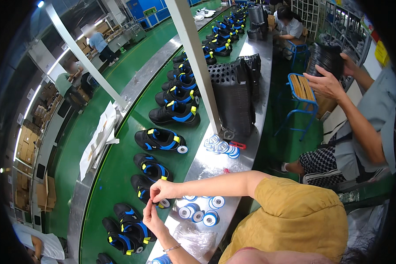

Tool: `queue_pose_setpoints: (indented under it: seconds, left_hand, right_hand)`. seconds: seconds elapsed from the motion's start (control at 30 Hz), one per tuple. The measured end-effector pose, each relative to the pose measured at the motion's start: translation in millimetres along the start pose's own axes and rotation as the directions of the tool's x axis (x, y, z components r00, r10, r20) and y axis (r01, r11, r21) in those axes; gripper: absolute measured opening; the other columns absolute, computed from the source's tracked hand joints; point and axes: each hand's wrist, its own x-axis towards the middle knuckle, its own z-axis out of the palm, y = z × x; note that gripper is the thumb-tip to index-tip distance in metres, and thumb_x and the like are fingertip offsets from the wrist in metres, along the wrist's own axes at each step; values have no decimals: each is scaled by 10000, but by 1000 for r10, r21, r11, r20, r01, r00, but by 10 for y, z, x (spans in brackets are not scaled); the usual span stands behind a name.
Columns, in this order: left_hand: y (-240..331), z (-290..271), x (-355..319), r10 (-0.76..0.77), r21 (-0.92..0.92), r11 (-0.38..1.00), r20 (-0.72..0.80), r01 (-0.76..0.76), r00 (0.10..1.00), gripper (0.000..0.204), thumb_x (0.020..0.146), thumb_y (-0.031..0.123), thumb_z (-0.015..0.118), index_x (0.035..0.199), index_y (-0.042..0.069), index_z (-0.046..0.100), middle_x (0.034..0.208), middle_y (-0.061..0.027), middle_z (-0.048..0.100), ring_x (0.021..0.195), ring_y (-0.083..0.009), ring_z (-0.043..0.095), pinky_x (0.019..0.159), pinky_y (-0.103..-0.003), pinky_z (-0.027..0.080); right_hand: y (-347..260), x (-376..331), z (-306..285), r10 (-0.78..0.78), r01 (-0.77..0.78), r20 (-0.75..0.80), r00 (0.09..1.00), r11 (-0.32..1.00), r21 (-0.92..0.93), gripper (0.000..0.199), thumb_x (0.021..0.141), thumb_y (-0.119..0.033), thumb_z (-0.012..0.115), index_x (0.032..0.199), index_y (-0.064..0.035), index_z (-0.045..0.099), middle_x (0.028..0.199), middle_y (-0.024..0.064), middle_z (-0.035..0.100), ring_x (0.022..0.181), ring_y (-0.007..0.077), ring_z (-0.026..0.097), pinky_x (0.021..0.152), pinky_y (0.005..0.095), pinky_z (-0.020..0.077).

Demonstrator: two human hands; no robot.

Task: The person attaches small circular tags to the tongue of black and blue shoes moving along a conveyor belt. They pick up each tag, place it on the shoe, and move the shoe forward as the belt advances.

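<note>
Fingertips of the left hand and right hand meet above the green belt, each grip pinched on something too small to tell. Black-and-blue shoes lie just beneath. Blue-and-white tape rolls sit near on the steel surface. A white post rises beyond; a co-worker's hand holds black trays.

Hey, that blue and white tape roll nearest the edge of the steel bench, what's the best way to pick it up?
Grip the blue and white tape roll by its outer rim, coming straight down from above. It seems to lie flat on the steel bench, round face up, with other rolls close on its left, so thumb and finger probably fit best front and back. Both hands, left and right, are pinched together just left of it.
</note>
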Motion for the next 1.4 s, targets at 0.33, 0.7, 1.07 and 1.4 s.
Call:
queue_pose_setpoints:
  seconds: [0.33, 0.7, 1.07, 1.4]
  left_hand:
    - [78, -21, 8, -50, -135, 989, 118, 65, 992, 384, 843, -23, 658, 1212, -20, 553, 893, -42, 642, 816, -91, 598, 798, -216, 473]
    - [101, -26, -3, -84, -101, 990, 113, 96, 990, 440, 846, -16, 660, 1262, -37, 519, 877, -60, 662, 803, -103, 613, 788, -217, 471]
    - [-14, 19, 63, -124, -62, 990, 83, 129, 989, 340, 849, -38, 640, 1176, -66, 550, 861, -72, 658, 780, -105, 599, 760, -210, 467]
    - [-30, 90, -55, 308, 534, 733, 291, -421, 906, 141, 820, 6, 675, 961, 7, 677, 805, -94, 632, 702, -191, 560, 662, -289, 452]
  right_hand:
    - [42, 134, -48, 71, -64, 184, 980, 997, -46, 185, 690, -27, 760, 825, -8, 635, 781, 48, 637, 746, 114, 604, 669, 257, 498]
    - [17, 148, -152, 161, -121, 203, 966, 972, -199, 219, 695, -163, 802, 754, -17, 652, 723, 39, 630, 701, 119, 576, 614, 272, 455]
    - [4, 135, -224, 132, -95, 248, 960, 984, -153, 242, 686, -180, 821, 738, -13, 654, 705, 35, 633, 681, 109, 571, 608, 261, 446]
    - [-189, -186, -512, 10, 37, 132, 991, 938, -344, 121, 714, -116, 716, 757, -8, 680, 706, 90, 669, 657, 162, 623, 617, 303, 491]
